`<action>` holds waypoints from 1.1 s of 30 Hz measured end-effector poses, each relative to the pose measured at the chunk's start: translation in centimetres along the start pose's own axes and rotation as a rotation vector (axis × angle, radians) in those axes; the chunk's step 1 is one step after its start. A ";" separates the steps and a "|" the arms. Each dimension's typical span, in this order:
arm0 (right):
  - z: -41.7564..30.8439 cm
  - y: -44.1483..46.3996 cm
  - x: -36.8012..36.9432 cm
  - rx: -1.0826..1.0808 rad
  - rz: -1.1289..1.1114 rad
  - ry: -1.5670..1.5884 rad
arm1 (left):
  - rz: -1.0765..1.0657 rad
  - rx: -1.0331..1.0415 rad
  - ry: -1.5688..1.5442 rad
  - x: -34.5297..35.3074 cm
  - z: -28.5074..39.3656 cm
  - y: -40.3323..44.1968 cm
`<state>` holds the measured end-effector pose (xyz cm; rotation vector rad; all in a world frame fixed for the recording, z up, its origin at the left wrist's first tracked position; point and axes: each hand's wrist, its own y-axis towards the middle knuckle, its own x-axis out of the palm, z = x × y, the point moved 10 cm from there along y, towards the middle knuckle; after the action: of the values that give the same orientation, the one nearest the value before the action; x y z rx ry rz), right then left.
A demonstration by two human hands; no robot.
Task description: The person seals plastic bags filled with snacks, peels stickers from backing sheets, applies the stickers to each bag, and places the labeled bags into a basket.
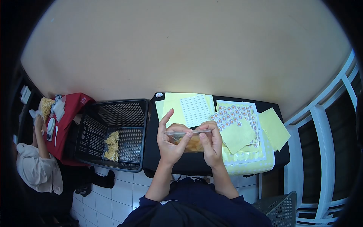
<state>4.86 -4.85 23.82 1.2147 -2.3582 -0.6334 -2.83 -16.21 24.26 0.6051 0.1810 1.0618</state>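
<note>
A clear plastic bag (194, 145) with yellowish pieces inside is held up over the black-covered table. My left hand (172, 145) pinches its top edge on the left, thumb in front and index finger raised. At the right part of the same edge, my right hand (210, 143) grips the bag between thumb and fingers. Behind the bag lies a white sheet of small printed labels (194, 109) on yellow paper. Sheets of round stickers (227, 116) lie to the right, partly under a yellow square sheet (238, 136).
Left of the table is a black crate (130, 142) holding filled bags (112, 146). Farther left, a co-worker (39, 166) stands by a red-covered table (75, 104). More yellow sheets (274, 128) lie at the right. A grey crate (280, 210) stands on the floor, lower right.
</note>
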 end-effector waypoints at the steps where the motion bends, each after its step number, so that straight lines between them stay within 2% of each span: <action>1: 0.1 0.0 -0.1 0.001 0.002 -0.001 | -0.004 -0.016 -0.002 0.0 -0.2 0.0; 24: 0.2 -0.2 -0.4 -0.015 0.072 -0.003 | 0.038 -0.026 0.014 0.4 -0.2 -0.4; 27: 0.9 -0.4 -0.2 0.059 0.008 -0.014 | 0.030 -0.050 -0.006 0.6 -0.4 -0.5; 33: 1.0 -0.6 -0.2 0.047 0.018 -0.003 | 0.025 -0.034 0.004 0.5 -0.2 -0.5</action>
<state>4.82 -4.74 22.64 1.2113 -2.3969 -0.5773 -2.28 -15.84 23.86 0.5760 0.1597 1.0882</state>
